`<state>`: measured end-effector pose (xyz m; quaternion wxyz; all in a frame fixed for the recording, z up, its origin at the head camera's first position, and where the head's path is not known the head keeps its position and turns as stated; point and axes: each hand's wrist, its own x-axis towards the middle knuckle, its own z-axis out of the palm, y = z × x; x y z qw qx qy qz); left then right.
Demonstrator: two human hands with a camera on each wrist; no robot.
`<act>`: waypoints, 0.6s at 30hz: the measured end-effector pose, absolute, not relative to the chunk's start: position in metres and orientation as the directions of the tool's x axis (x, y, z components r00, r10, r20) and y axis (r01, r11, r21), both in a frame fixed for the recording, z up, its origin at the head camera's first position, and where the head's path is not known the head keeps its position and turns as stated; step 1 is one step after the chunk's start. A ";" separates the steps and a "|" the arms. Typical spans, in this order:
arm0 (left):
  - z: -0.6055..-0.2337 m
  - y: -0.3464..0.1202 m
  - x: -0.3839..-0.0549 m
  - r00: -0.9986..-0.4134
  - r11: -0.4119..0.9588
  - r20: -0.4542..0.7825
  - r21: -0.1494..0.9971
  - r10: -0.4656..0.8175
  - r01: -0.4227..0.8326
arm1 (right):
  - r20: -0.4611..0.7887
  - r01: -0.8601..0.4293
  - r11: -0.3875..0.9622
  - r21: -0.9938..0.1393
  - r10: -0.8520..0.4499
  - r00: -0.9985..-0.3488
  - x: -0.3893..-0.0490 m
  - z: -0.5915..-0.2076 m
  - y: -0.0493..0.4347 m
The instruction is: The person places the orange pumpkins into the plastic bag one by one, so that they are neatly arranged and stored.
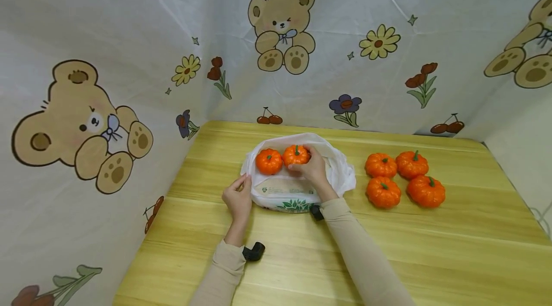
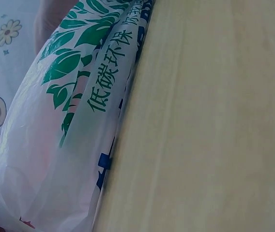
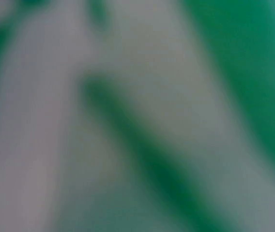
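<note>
A white plastic bag point(image 1: 282, 190) with green leaf print lies on the table, its mouth spread wide. My left hand point(image 1: 238, 199) pinches the bag's left rim between thumb and fingers. Inside the bag mouth, my right hand point(image 1: 314, 168) grips a small orange pumpkin point(image 1: 295, 154) with a green stem. Another pumpkin point(image 1: 269, 161) sits in the bag just left of it, the two nearly touching. In the left wrist view the printed side of the bag point(image 2: 55, 130) fills the left half. The right wrist view is a blur of the bag's green print point(image 3: 142, 150).
To the right of the bag, several orange pumpkins point(image 1: 384, 192) stand grouped on the wooden table point(image 1: 297, 258). A cloth point(image 1: 336, 14) printed with bears and flowers hangs behind the table and along its left side.
</note>
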<state>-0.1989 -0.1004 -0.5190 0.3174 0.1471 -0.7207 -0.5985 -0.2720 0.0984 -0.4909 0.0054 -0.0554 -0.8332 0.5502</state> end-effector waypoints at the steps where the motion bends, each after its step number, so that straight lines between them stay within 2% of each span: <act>1: -0.519 -0.101 -0.199 -0.755 0.239 0.281 0.956 -0.592 0.168 | -0.053 0.087 0.385 -0.919 0.098 -0.994 -0.272 -0.492 0.098; 18: -0.520 -0.101 -0.199 -0.756 0.244 0.286 0.955 -0.589 0.171 | -0.063 0.089 0.408 -0.909 0.077 -0.995 -0.278 -0.503 0.096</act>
